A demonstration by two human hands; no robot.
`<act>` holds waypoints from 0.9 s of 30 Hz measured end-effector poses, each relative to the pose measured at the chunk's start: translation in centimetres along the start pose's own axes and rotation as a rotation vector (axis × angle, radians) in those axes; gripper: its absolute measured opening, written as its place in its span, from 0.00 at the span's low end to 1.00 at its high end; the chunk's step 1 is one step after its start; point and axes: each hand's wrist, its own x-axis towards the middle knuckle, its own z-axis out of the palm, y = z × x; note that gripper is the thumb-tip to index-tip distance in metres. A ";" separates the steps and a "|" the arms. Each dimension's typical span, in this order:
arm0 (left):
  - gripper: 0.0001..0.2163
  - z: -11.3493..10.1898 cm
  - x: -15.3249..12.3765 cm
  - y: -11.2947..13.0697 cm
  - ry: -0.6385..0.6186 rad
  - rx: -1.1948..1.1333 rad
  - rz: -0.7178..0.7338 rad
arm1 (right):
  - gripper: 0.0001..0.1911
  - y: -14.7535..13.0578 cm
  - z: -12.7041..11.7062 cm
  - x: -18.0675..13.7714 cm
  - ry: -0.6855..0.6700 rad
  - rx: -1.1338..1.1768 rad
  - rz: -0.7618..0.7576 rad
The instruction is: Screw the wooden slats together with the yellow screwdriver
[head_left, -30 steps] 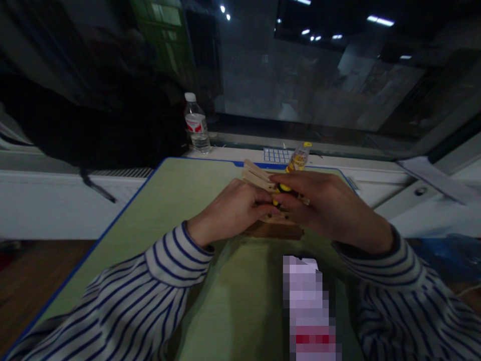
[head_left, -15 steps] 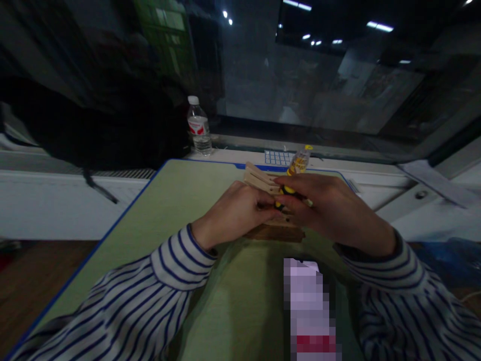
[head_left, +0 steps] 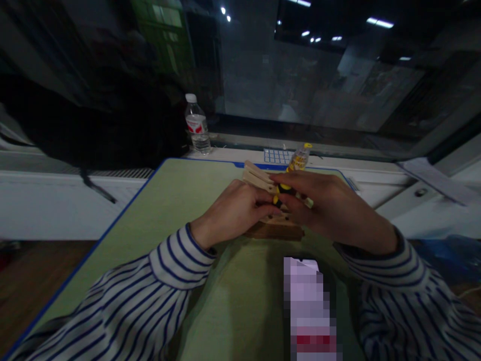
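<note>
My left hand (head_left: 235,213) is curled around the left side of a pale wooden slatted piece (head_left: 257,176) that rests on a darker wooden base (head_left: 276,230) on the green table (head_left: 176,200). My right hand (head_left: 323,203) is closed over a small yellow and black tool (head_left: 282,189), held against the wooden piece between both hands. The tool's tip is hidden by my fingers. Both sleeves are white with dark blue stripes.
A clear water bottle (head_left: 197,125) with a red label stands on the white sill at the back. A small yellow-capped bottle (head_left: 299,156) and a gridded white sheet (head_left: 277,155) lie beyond the table's blue edge. A blurred-out object (head_left: 310,306) lies near me.
The hands stay on the wooden piece, with only slight shifts of fingers and of the camera; the yellow tool remains between them.
</note>
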 end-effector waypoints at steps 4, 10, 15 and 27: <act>0.09 0.0 0.1 0.0 -0.018 0.011 0.002 | 0.17 0.0 -0.1 0.1 -0.015 -0.021 0.012; 0.10 0.2 0.1 -0.4 -0.018 0.005 0.038 | 0.15 -0.1 -0.2 0.2 -0.017 -0.066 0.001; 0.11 0.1 0.1 -0.3 -0.035 0.026 0.056 | 0.14 -0.1 -0.2 0.2 -0.020 -0.120 0.021; 0.11 0.1 0.0 -0.2 -0.021 0.003 0.055 | 0.15 -0.1 -0.2 0.1 -0.033 -0.123 0.040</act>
